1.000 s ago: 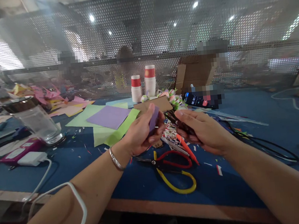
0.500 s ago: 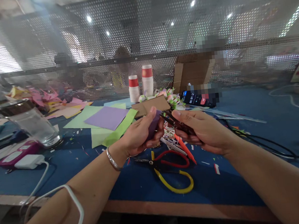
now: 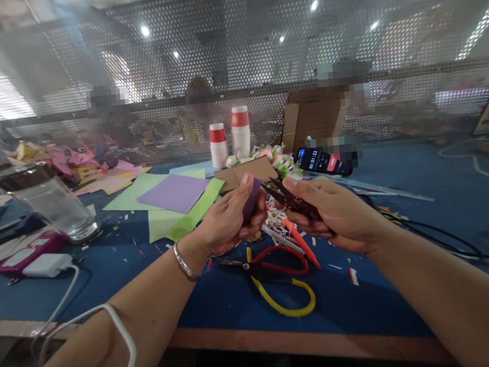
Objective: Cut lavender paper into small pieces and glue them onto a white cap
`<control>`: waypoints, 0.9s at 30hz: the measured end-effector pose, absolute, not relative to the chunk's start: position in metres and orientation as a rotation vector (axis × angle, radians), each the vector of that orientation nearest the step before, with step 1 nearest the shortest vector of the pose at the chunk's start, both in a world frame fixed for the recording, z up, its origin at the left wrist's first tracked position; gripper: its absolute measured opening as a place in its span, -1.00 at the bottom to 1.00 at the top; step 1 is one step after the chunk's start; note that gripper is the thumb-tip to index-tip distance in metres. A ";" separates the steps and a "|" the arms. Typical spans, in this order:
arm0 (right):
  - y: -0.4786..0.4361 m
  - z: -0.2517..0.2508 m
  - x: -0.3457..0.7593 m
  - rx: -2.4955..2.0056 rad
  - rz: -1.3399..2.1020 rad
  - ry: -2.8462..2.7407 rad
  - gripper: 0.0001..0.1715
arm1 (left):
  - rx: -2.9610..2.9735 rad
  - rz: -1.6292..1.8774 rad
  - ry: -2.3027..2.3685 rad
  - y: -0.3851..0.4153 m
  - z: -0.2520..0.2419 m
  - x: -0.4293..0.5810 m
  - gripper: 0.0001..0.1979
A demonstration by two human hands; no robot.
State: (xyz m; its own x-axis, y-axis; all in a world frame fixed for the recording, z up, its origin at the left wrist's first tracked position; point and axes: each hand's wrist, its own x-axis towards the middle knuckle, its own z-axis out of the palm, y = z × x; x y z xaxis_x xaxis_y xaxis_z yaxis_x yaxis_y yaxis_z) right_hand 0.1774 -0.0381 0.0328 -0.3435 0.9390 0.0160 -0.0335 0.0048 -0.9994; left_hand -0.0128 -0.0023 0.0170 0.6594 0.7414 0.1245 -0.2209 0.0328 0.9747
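Observation:
My left hand (image 3: 231,212), with a silver bangle at the wrist, is closed on a piece of purple paper (image 3: 252,199). Its thumb presses on the near face, and the fingers hide part of the paper. Dark small scissors (image 3: 281,197) are gripped in my right hand (image 3: 322,207), blades parted and pointing left at the paper's edge. Below both hands lies a larger pair of scissors (image 3: 274,270) with one red and one yellow handle. An orange pen-like stick (image 3: 303,243) rests beside it, among paper shreds (image 3: 276,221).
Green sheets (image 3: 128,193) and a purple sheet (image 3: 174,193) lie left. A glass of water (image 3: 59,207) stands near a purple power strip (image 3: 30,253). Paper cup stacks (image 3: 241,133), cardboard (image 3: 246,173) and a phone (image 3: 322,161) sit behind. A white cable (image 3: 123,333) crosses my left forearm.
The scissor blades have opened wider and drawn slightly back from the purple paper. Both hands stay in nearly the same place.

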 end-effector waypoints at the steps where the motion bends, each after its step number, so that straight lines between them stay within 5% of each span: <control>1: -0.038 0.033 0.177 -0.991 1.468 -1.442 -0.47 | 1.342 0.784 0.485 -0.003 0.017 -0.013 -0.49; 27: -0.042 0.037 0.178 -0.979 1.515 -1.443 -0.46 | 1.778 0.625 0.498 -0.008 0.021 -0.017 -0.58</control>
State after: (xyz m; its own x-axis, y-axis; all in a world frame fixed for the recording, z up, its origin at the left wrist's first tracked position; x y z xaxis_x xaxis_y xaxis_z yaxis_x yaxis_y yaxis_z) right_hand 0.1776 -0.0419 0.0372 -0.3731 0.9278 -0.0041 -0.0413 -0.0210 -0.9989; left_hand -0.0171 -0.0082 0.0212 0.7700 0.6168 0.1632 0.0211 -0.2803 0.9597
